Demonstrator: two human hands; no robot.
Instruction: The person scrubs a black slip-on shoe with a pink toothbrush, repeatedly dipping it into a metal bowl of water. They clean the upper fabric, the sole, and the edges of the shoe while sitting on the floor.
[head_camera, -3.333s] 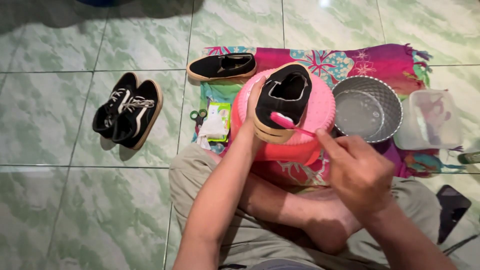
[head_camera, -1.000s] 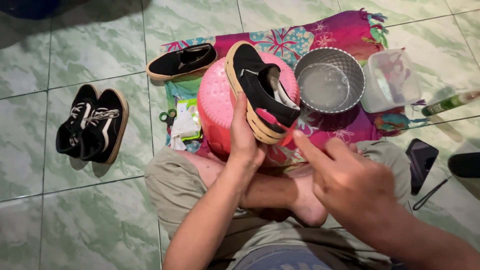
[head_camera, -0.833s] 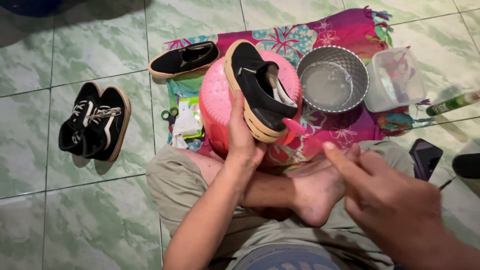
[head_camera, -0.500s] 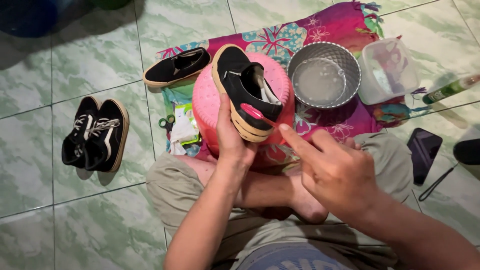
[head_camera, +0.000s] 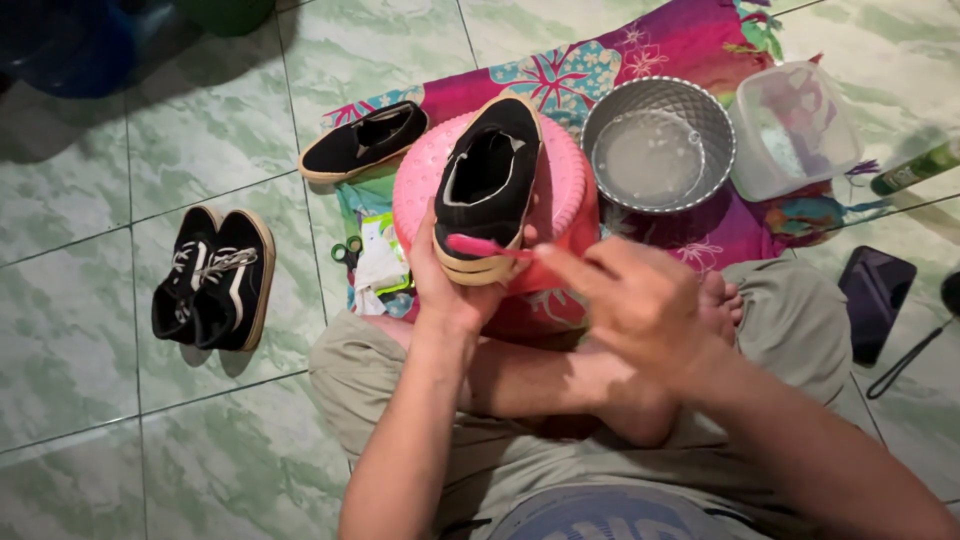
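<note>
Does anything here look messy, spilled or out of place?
Nothing looks spilled or broken. The only oddity: the mate of the black shoe in the left hand lies apart, a lone shoe half on the patterned cloth, half on the floor tiles.

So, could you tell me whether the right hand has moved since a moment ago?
Yes. The right hand has come back up from beside the knee toward the pink basin, its pink brush on the shoe's heel.

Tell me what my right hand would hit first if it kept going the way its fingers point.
The right hand points left with the pink brush, so it would probably first meet the heel of the black shoe in the left hand; depth is uncertain.
</note>
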